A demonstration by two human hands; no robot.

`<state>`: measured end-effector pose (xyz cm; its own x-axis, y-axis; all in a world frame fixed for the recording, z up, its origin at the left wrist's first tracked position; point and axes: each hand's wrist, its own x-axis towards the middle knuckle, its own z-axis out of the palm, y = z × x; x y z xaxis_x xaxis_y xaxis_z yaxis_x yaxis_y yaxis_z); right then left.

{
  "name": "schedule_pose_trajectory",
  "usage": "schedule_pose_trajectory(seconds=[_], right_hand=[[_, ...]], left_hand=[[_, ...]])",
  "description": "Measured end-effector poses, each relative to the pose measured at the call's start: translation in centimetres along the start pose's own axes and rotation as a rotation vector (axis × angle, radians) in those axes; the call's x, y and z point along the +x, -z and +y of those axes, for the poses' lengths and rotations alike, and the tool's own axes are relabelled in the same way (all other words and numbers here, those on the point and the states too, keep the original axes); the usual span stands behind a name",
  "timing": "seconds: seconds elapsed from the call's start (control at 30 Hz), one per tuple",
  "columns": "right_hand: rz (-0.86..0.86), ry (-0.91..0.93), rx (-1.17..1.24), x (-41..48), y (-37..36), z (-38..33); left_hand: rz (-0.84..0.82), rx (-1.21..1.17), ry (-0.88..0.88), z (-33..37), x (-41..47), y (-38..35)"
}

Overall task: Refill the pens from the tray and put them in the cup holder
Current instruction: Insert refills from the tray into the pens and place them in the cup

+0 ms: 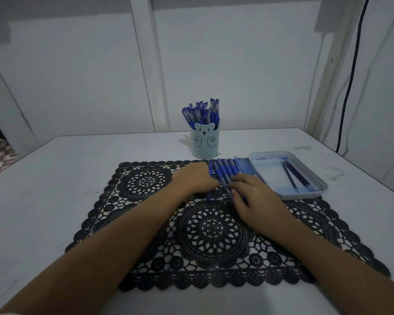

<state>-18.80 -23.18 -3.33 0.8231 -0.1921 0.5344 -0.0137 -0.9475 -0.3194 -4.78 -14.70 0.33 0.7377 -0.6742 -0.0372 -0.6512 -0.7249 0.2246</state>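
Pen row (229, 171) just left of tray (323, 183), long axes parallel to tray's left wall. Right hand (253, 197) nearer tray, fingers laid flat across row. Left hand (192, 178) at row's end farthest from tray, grip unclear. Refills (297, 176) inside tray.

**Person: hands and forearms**

1. Left hand (195, 178): bare.
2. Right hand (253, 196): bare.
3. Left forearm (105, 242): bare along its visible length. A pale sliver (7, 313) shows at its near end, too small to tell whether it is cloth.
4. Right forearm (316, 253): bare throughout.
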Motion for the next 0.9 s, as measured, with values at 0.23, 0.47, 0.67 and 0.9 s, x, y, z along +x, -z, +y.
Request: schedule_pose_trajectory(seconds=[0.23,0.47,0.67,0.9], right_hand=[[0.018,0.026,-0.004,-0.1,0.1,-0.3],[-0.013,0.244,-0.285,-0.2,0.1,-2.1],[-0.001,0.308,-0.455,-0.7,-0.6,-2.5],[-0.118,0.31,-0.287,-0.8,0.4,-2.5]], left_hand=[[0.098,0.179,0.079,-1.4,-2.8,1.1],[0.364,0.22,-0.282,-5.7,-8.2,-1.2],[0.547,0.224,-0.584,-6.4,-9.0,-2.4],[0.531,0.121,-0.65,-6.4,-9.1,-2.1]])
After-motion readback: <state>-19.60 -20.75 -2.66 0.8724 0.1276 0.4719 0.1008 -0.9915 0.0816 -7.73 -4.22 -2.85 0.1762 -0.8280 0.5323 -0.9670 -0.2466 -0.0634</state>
